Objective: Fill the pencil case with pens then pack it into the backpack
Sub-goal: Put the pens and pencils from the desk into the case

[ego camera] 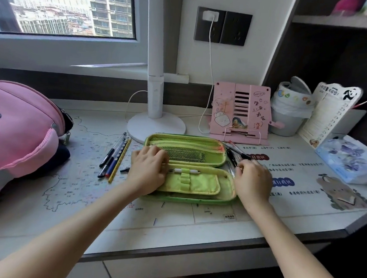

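Green pencil case [188, 182]: open at the centre of the desk [216, 219], white pen [184, 171] looped inside. My left hand [148, 169] curls on its left end, hold unclear; my right hand [253, 178] pinches a clear pen [230, 168] at its right edge.

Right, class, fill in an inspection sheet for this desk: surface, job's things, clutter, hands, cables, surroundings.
Surface: desk under a printed map mat.
Job's things: green pencil case lies open, one pen in its loops; loose pens to its left, further pens to its right; pink backpack far left.
Clutter: lamp, pink book stand, lined bin, panda notepad, tissue pack.
Hands: left hand on the case's left end, right hand at its right edge; grips hidden.
Cables: white cable runs from the wall socket to the desk.
Surroundings: window upper left, shelf upper right.
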A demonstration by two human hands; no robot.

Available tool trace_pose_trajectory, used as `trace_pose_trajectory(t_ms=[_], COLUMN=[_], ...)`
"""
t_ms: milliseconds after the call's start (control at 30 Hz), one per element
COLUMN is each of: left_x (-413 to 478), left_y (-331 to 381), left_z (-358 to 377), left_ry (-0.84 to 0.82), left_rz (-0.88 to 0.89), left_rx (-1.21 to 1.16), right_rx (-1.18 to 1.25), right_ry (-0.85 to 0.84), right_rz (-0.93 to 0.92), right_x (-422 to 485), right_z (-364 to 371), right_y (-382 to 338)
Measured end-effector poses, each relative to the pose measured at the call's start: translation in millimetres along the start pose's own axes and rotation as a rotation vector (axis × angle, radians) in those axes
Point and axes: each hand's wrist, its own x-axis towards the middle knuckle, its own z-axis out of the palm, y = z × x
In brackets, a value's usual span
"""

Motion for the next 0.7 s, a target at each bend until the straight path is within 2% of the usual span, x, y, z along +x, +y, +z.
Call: trace_pose_trajectory(t_ms=[100, 300, 633, 700], left_x=[-5.2, -22.3, -29.3, -27.8], left_y=[0.9, -1.4, -8.0, -9.1], left_z=[-0.4, -5.3, -10.1, -10.1], left_ry=[-0.022, 0.010, 0.021, 0.023], left_rz=[0.024, -0.002, -0.010, -0.001], left_rx=[0.059, 0.134, 0.081, 0.075], right_rx=[-0.077, -0.233, -0.244, -0.184], right_ry=[-0.107, -0.175, -0.259, -0.208], right_rz=[0.000, -0.096, -0.069, -0.042], right_x=[4.4, 2.2, 4.7, 10.0], right_z=[0.6, 3.9, 0.4, -0.5], right_y=[10.0, 8.2, 1.2, 3.7])
